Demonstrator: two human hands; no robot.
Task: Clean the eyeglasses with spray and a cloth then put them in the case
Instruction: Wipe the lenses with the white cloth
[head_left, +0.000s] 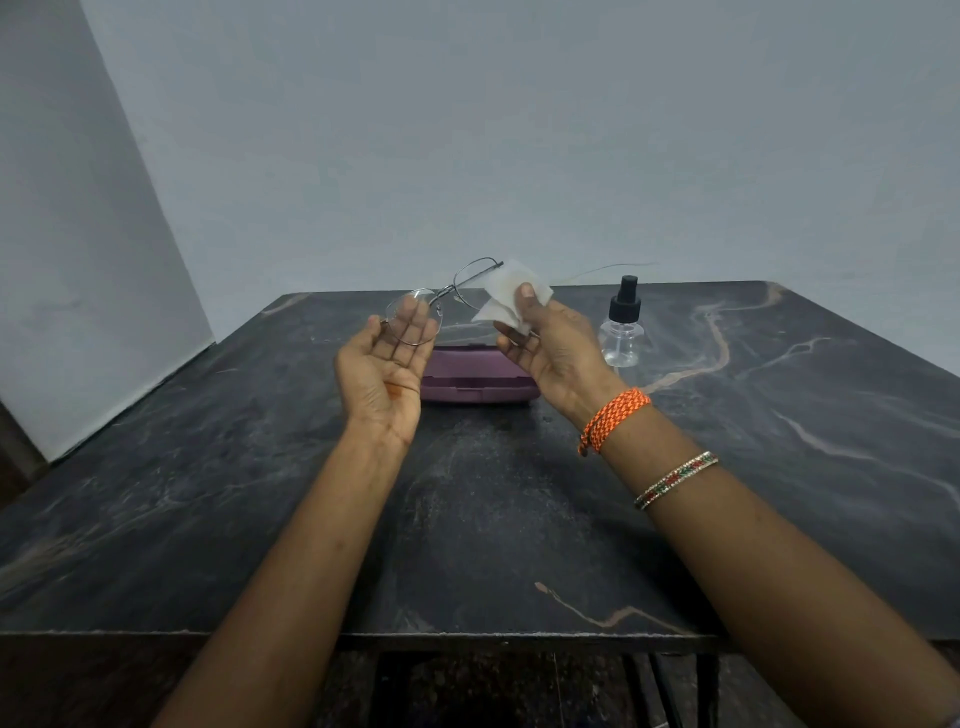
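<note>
1. Both arms are up over the dark marble table (779, 415), and the eyeglasses (447, 299) are in the air between the hands, well above the tabletop.
2. Left hand (387, 364): palm up, fingers fairly straight and close together, one lens lying over the fingertips. You can see the fingers right through the glass. Whether the thumb pins the frame, I cannot tell.
3. Right hand (545, 348): thumb and fingers pinch a white cloth (511, 296) folded over the other lens. That lens is mostly hidden behind the cloth; only its upper rim shows.
4. One thin temple arm trails off to the right against the wall, faint and hard to follow.
5. The purple case (467, 376) lies closed on the table just beneath the hands, its ends covered by them.
6. The clear spray bottle (622, 325) with a black nozzle stands upright to the right of the case, just beside the right hand.
7. An orange band (613, 418) and a beaded bangle (675, 479) sit on the right forearm.
</note>
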